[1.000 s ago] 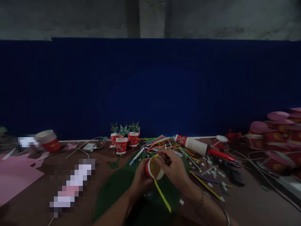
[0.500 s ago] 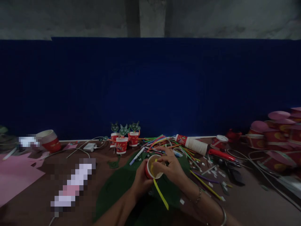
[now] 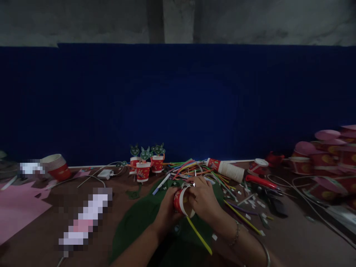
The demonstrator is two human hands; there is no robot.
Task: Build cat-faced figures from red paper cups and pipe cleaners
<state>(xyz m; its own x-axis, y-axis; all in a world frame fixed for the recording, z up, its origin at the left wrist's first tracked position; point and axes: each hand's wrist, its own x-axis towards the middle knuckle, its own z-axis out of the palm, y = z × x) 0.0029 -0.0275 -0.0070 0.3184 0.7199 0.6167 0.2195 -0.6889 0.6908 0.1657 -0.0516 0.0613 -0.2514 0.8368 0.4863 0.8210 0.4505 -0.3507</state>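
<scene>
My left hand (image 3: 166, 209) is wrapped round a red printed paper cup (image 3: 182, 200), tilted so its white-rimmed mouth faces right and toward me. Fingers of my right hand (image 3: 205, 196) bend over the far right part of the rim and grip the cup there; their tips are partly hidden. A yellow pipe cleaner (image 3: 199, 236) hangs out over the near rim, its free end pointing down and right. Both hands are above a dark green sheet (image 3: 139, 226) on the brown table.
Three red cups with green animal faces (image 3: 143, 170) stand behind. A heap of coloured pipe cleaners (image 3: 183, 170), a lying cup stack (image 3: 230, 171), a red-handled tool (image 3: 261, 182) and paper scraps spread rightward. Pink paper (image 3: 22, 211) and upright stacked cups (image 3: 58, 168) are at left.
The cup has turned so its mouth faces further right. My right fingers have moved from inside the cup to its far rim. The yellow pipe cleaner's free end swung right.
</scene>
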